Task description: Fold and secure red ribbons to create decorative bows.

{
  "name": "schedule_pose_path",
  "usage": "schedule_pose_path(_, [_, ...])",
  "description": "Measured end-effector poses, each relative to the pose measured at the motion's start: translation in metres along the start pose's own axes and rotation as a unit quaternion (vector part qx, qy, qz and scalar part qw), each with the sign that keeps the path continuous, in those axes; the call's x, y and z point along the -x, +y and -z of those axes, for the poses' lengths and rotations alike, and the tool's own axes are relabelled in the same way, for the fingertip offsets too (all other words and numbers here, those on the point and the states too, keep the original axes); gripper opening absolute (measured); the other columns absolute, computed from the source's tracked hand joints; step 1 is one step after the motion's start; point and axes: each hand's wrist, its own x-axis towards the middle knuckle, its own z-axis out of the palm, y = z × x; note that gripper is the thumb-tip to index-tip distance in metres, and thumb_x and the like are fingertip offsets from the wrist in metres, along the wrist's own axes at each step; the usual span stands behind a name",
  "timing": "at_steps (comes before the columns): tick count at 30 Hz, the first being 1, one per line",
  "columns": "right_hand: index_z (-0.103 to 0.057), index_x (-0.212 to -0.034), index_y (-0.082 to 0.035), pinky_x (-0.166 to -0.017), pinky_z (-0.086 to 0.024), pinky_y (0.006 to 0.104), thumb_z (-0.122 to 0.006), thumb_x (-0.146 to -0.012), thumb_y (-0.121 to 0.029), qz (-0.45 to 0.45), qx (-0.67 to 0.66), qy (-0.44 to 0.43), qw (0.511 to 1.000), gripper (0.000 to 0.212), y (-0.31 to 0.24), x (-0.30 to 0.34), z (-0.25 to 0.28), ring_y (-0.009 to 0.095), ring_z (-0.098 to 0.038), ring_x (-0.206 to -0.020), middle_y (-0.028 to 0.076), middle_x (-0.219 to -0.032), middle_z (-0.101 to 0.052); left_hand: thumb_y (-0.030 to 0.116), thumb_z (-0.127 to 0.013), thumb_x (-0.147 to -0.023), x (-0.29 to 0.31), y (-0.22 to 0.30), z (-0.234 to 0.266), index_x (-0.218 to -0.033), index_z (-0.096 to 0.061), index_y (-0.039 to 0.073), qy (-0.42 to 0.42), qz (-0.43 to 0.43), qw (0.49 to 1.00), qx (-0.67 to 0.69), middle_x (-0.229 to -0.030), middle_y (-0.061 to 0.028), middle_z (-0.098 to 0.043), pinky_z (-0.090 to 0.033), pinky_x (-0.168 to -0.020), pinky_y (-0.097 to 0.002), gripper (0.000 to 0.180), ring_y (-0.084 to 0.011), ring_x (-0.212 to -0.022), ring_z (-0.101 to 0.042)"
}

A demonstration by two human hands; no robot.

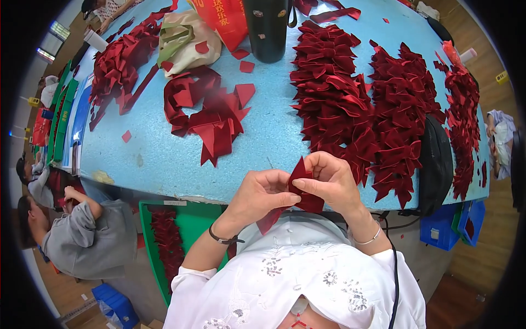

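Observation:
At the near edge of the blue table, both my hands hold one dark red velvet ribbon piece (310,203) between them. My left hand (262,192) pinches its left part, the thumb pointing right and one ribbon tail hanging below. My right hand (335,183) grips the other side, thumb pressed on the folded middle. A pointed end stands up between the fingers. Right beyond my right hand lies a long stack of dark red ribbon bows (331,93). Loose ribbon strips (213,123) lie on the table ahead and to the left.
More rows of bows (397,109) fill the table's right side, beside a black bag (436,164). At the back stand a dark flask (267,30) and a cream cloth bag (192,46). A green crate (192,233) with bows sits below the table edge; a person (90,236) sits at left.

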Motion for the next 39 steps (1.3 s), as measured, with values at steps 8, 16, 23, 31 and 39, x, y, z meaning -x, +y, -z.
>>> schedule_pose_path(8, [-0.058,-0.074,-0.002,-0.051,-0.038,0.0179,-0.073,-0.078,-0.002,0.096,0.206,0.019,0.974,0.016,0.001,0.005,0.011,0.004,-0.051,-0.059,-0.002,-0.069,-0.058,0.0,-0.072,-0.078,0.0,0.006,-0.007,-0.091,-0.068,-0.002,0.042,0.047,0.997,-0.038,-0.08,-0.0035,-0.067,-0.048,-0.063,-0.0177,0.013,-0.0058,-0.068,-0.06])
schedule_pose_path(16, [-0.059,-0.078,-0.001,-0.05,-0.039,0.0185,-0.069,-0.082,-0.003,0.142,0.147,0.115,0.972,0.011,0.001,0.0,0.012,0.004,-0.052,-0.061,0.0,-0.068,-0.057,0.003,-0.071,-0.079,-0.002,0.002,-0.008,-0.089,-0.067,-0.001,0.07,0.038,0.996,-0.042,-0.081,-0.0038,-0.067,-0.047,-0.063,-0.0176,0.011,-0.0052,-0.069,-0.06])
schedule_pose_path(23, [-0.059,-0.086,0.002,-0.058,-0.049,0.0209,-0.065,-0.086,-0.005,0.041,0.076,0.106,0.991,0.009,-0.002,0.004,0.002,0.008,-0.059,-0.067,0.004,-0.072,-0.061,0.009,-0.07,-0.083,-0.01,-0.014,-0.003,-0.089,-0.065,-0.001,0.17,-0.077,0.982,0.037,-0.083,-0.004,-0.067,-0.048,-0.063,-0.0194,0.012,-0.0064,-0.075,-0.061])
schedule_pose_path(31, [-0.059,-0.089,0.003,-0.06,-0.05,0.0217,-0.065,-0.086,-0.006,0.014,0.088,0.065,0.994,0.011,0.016,-0.015,0.009,0.009,-0.06,-0.067,0.004,-0.077,-0.064,0.011,-0.065,-0.088,-0.006,-0.024,0.001,-0.085,-0.061,-0.002,0.202,-0.048,0.97,0.127,-0.083,-0.0074,-0.066,-0.055,-0.073,-0.0284,0.014,-0.0127,-0.077,-0.063])
schedule_pose_path(39, [-0.059,-0.091,0.002,-0.066,-0.049,0.0246,-0.071,-0.078,-0.005,0.157,0.317,0.079,0.932,0.019,0.006,-0.003,0.002,0.011,-0.059,-0.073,0.006,-0.082,-0.063,0.007,-0.063,-0.088,0.005,-0.037,-0.001,-0.093,-0.057,-0.004,0.244,-0.048,0.95,0.189,-0.094,-0.013,-0.064,-0.057,-0.075,-0.0338,0.013,-0.0183,-0.087,-0.064])
